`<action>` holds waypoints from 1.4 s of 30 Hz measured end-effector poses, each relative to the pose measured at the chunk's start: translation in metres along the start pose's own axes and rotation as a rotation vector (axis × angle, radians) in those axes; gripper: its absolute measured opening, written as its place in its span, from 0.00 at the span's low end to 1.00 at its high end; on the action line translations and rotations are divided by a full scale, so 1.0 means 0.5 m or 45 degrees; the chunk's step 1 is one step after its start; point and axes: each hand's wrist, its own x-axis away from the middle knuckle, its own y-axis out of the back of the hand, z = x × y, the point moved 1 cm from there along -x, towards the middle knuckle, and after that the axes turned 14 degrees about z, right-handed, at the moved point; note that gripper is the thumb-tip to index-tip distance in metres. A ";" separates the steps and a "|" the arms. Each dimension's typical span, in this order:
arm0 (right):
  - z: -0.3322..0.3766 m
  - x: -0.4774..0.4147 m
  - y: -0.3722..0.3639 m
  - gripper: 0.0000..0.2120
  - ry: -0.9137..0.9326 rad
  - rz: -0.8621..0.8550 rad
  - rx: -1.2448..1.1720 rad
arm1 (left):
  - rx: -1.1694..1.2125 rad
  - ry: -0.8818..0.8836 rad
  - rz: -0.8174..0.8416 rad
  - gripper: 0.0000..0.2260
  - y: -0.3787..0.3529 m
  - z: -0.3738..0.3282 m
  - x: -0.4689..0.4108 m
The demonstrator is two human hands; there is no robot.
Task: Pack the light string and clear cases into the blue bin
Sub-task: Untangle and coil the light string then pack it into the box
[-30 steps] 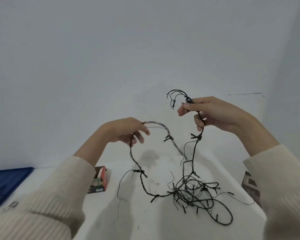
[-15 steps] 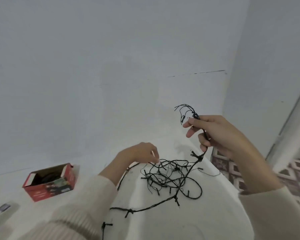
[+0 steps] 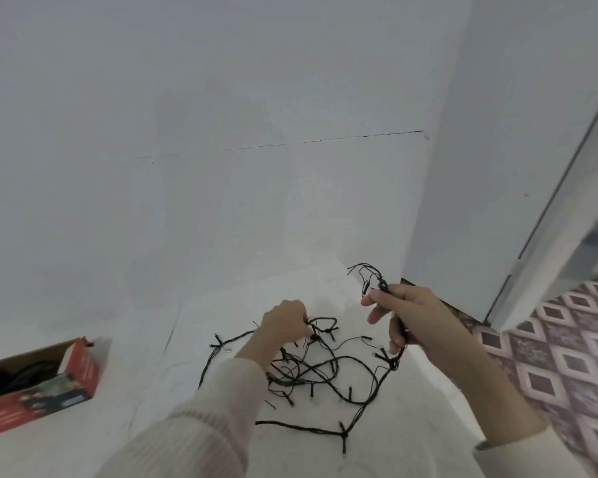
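Left hand (image 3: 285, 322): pinching a strand of the light string (image 3: 325, 370).
Right hand (image 3: 406, 313): closed around gathered loops.
Risk: loose tangle could knot if pulled.

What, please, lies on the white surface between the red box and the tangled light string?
In the head view, the stretch between the red box and the light string is bare white surface; nothing rests there.

Light string (image 3: 325, 370) spread in tangle on white surface (image 3: 187, 391), centre. One end gripped in right hand (image 3: 408, 315), raised right of tangle. Left hand (image 3: 283, 322) closed on strand at tangle's far edge. Open box (image 3: 38, 384) set well left. Patterned floor (image 3: 567, 357) seen at right, beyond surface edge.
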 end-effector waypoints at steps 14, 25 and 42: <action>0.267 -0.077 -0.194 0.10 0.491 0.589 0.055 | 1.554 -0.844 -0.495 0.17 0.319 0.021 0.396; 0.353 -0.146 -0.192 0.08 0.629 0.242 -0.121 | 1.061 -0.194 -0.521 0.14 0.323 0.150 0.527; 0.351 -0.103 -0.205 0.11 0.594 0.445 0.077 | 0.833 -0.091 -0.758 0.12 0.348 0.144 0.543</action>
